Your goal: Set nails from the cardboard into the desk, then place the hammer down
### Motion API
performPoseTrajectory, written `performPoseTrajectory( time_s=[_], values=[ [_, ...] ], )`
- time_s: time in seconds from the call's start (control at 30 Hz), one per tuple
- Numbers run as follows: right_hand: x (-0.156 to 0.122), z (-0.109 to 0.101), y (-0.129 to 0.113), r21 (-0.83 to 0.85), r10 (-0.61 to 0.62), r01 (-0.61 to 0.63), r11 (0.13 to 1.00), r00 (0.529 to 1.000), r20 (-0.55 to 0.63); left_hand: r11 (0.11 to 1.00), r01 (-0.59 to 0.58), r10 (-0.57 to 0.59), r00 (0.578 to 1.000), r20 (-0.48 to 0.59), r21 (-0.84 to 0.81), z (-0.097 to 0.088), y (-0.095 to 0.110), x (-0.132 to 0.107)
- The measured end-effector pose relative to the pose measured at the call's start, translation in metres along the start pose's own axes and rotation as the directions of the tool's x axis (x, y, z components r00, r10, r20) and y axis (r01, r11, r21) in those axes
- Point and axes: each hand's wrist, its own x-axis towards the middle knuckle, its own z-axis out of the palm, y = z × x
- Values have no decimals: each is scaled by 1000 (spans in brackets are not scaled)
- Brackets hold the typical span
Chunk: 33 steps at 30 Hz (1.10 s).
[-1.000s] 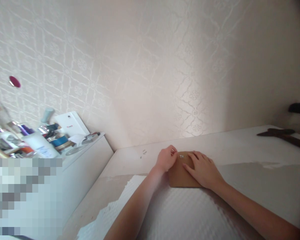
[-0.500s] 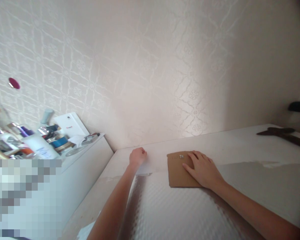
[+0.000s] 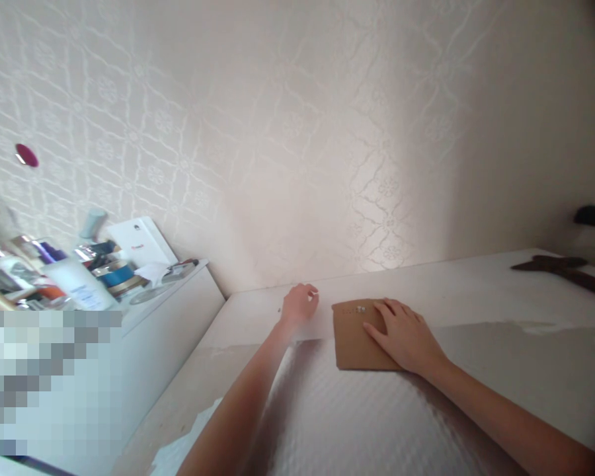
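head view: right hand (image 3: 407, 337) flat on smooth brown card (image 3: 353, 340), rectangular

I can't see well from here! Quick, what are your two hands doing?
Left hand: curled shut beside the brown card; if it holds anything, it is too small to tell.
Right hand: open, flat on the card.
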Motion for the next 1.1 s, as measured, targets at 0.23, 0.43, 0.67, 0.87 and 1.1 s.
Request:
performPoseTrajectory(
  time_s=[0.23,0.43,0.67,0.87,1.1],
  values=[
    [0,-1,0,-15,-2,2,1000,1000,23,929,-333,351,931,102,-162,22,57,-3],
    [1,-2,0,-9,2,-2,1000,999,32,948,-299,313,937,155,-106,24,66,-5],
    [0,-3,-1,10,7,-7,1000,1000,27,951,-133,144,989,18,-278,17,50,2],
    [0,-4,-2,18,10,-10,1000,1000,18,997,79,-80,997,-20,-19,-10,6,7],
    [0,0,0,24,6,-6,1000,1000,7,921,304,-325,944,51,244,-20,-38,-3]
  ],
)
